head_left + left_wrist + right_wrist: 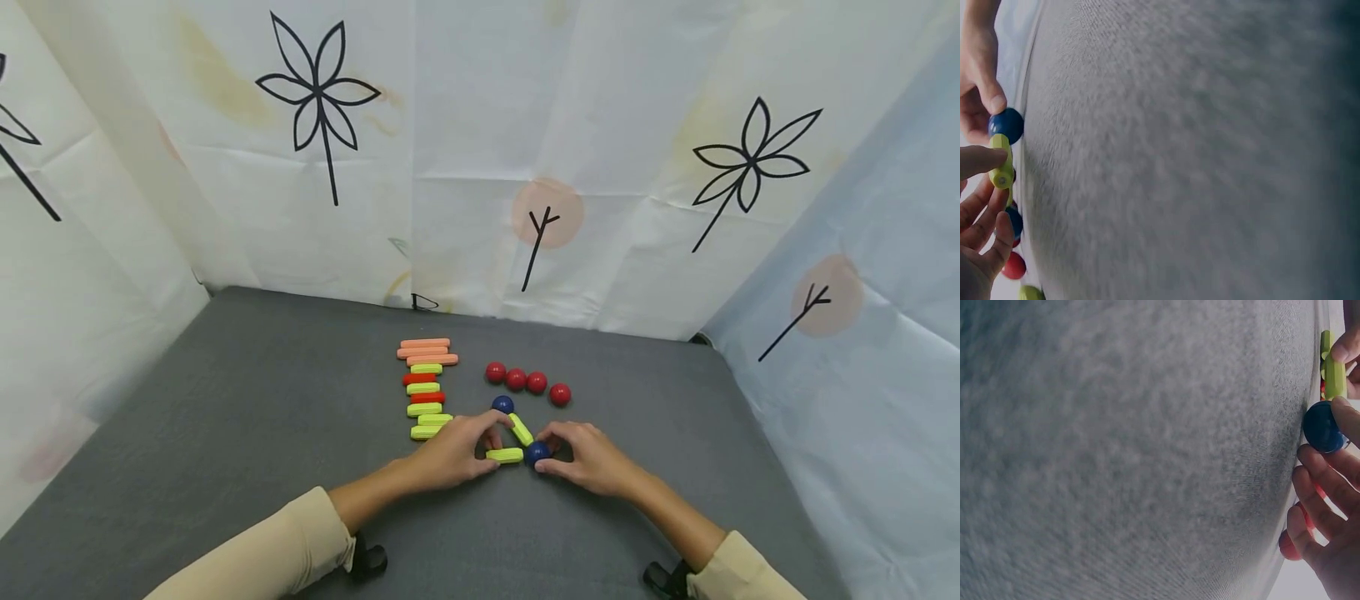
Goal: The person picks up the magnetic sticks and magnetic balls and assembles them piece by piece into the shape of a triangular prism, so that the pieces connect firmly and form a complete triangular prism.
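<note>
My left hand [453, 452] pinches a short yellow-green rod [505, 456] between thumb and fingers. That rod's right end meets a dark blue ball [537, 453], which the thumb and fingers of my right hand [596, 458] pinch from the other side. A second yellow-green rod [521, 430] slants from this ball back toward another blue ball [502, 405], near the left fingertips. In the left wrist view, the rod [1001, 169] points end-on to the camera, with the blue ball [1009, 125] behind it. The right wrist view shows the thumb and fingers around the ball [1322, 427].
Left of my hands runs a column of yellow-green, red [427, 398] and orange rods [424, 343]. Several red balls [536, 382] form a row beyond the blue ones. Everything lies on a grey cloth surface [262, 417], walled by printed white fabric [480, 125].
</note>
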Tool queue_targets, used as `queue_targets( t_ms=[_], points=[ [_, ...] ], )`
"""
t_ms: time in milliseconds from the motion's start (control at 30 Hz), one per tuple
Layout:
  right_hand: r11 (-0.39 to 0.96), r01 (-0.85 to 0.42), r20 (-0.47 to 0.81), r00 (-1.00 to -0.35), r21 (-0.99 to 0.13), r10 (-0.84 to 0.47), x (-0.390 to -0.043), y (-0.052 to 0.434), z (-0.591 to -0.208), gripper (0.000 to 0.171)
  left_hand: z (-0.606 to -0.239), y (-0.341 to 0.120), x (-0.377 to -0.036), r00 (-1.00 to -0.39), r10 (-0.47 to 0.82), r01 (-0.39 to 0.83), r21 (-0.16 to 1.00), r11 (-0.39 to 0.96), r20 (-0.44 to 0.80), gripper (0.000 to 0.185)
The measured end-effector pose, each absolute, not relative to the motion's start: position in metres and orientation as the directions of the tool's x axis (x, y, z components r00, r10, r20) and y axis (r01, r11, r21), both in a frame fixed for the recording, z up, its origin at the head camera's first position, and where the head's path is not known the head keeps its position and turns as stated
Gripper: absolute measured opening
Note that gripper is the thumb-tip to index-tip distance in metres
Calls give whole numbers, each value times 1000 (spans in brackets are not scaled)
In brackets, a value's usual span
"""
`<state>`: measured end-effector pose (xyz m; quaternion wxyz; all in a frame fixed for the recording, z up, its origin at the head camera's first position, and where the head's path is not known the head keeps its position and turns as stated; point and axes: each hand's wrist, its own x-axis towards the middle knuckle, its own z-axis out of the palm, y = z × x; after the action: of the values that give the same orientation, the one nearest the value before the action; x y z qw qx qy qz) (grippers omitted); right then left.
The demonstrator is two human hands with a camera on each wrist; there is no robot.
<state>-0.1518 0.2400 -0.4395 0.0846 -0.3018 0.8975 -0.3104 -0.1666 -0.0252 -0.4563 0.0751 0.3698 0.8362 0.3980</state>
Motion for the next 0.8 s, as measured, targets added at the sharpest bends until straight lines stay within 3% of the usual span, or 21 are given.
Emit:
queue_targets(
  t_ms=[300, 800],
  points=[
    [633, -480, 30, -810, -608, -585, -150, 240, -440, 29, -455, -25, -167, -733, 666, 517, 746, 419, 134, 52],
    [648, -485, 14, -807, -588, -591, -152, 239, -439, 29, -453, -115, -166, -819, 506, 537, 673, 509, 270, 53]
  ],
)
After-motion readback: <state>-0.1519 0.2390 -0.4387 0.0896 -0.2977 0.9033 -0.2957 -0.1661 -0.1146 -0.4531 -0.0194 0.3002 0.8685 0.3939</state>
